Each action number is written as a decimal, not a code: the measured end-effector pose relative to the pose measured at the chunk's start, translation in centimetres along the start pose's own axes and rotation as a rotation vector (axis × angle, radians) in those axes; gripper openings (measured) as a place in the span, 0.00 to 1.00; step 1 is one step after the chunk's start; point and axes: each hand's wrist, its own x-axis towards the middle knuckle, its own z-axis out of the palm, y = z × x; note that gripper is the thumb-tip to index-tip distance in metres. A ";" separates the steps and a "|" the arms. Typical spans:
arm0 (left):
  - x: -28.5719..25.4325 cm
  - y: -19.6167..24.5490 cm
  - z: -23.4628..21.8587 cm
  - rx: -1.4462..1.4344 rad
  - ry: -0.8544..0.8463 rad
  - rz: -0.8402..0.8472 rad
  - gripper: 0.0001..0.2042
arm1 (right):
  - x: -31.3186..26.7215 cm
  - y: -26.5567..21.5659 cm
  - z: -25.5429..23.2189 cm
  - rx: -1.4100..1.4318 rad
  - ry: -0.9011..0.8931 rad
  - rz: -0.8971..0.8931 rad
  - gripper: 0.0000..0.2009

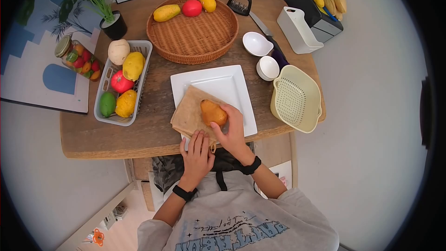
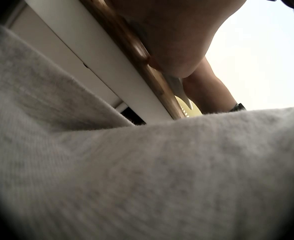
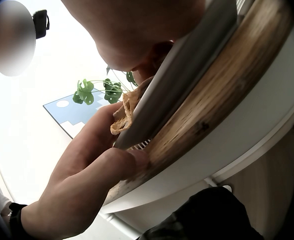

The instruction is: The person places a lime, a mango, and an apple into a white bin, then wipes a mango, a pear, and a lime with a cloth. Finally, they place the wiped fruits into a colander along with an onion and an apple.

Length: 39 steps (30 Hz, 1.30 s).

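In the head view, my right hand [image 1: 233,132] holds a brownish-orange pear [image 1: 213,113], thumb on the near side and fingers round its right. The pear is on a folded tan cloth [image 1: 188,107], which lies askew on a square white plate [image 1: 241,93]. My left hand [image 1: 198,158] rests its fingers on the cloth's near edge, the thumb by the plate's near-left corner. A hanging loop [image 3: 123,120] of the cloth shows beside the left hand in the right wrist view. Sleeve fabric fills most of the left wrist view.
Left of the plate stands a grey basket [image 1: 147,65] of fruit, with a jar [image 1: 79,58] beyond. A round wicker tray [image 1: 193,37] is behind. On the right are two white bowls [image 1: 268,68], a knife [image 1: 262,24] and a cream colander [image 1: 297,97] near the table's edge.
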 end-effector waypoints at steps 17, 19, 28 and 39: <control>0.0 0.0 0.1 0.000 0.004 -0.002 0.34 | -0.1 0.0 0.0 0.008 -0.001 0.012 0.30; 0.0 0.0 0.0 -0.001 -0.001 -0.004 0.34 | -0.2 0.1 0.0 0.008 0.004 0.012 0.30; 0.0 0.0 0.0 -0.009 -0.004 -0.006 0.35 | 0.0 -0.1 -0.2 -0.002 -0.008 0.015 0.32; -0.2 -0.1 0.5 0.010 0.028 0.008 0.33 | 0.6 -0.6 -0.5 -0.053 -0.043 -0.062 0.37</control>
